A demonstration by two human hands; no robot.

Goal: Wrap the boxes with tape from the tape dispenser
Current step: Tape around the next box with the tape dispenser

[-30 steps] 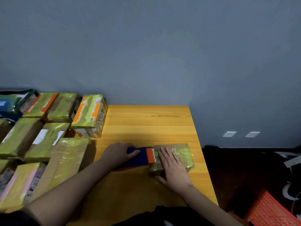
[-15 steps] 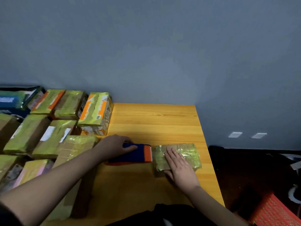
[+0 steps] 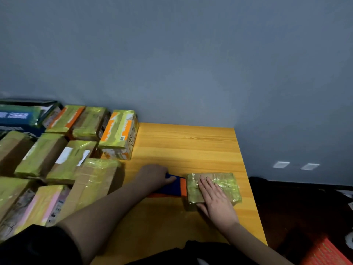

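- Landmark: the small box (image 3: 214, 187) on the wooden table (image 3: 187, 148), near the table's right edge.
- Right hand (image 3: 214, 200) lies flat on top of the box, fingers straight and close together, thumb down over the near side; it presses, does not grip.
- Tape dispenser (image 3: 174, 186), blue with an orange end, sits just left of the box, orange end touching the box's left side.
- Left hand (image 3: 152, 177) holds the dispenser's far end, fingers curled over it; the fingertips are hidden.
- Box top already shines with crinkled yellowish tape; whether the underside is covered cannot be told.
- Far left of the box, a crowd of parcels (image 3: 57, 157) stands packed together, most with the same yellow-green tape on top. Looks like the finished pile.
- My read: this box is late in its wrapping, probably one strip being laid or cut. No bare boxes in sight.
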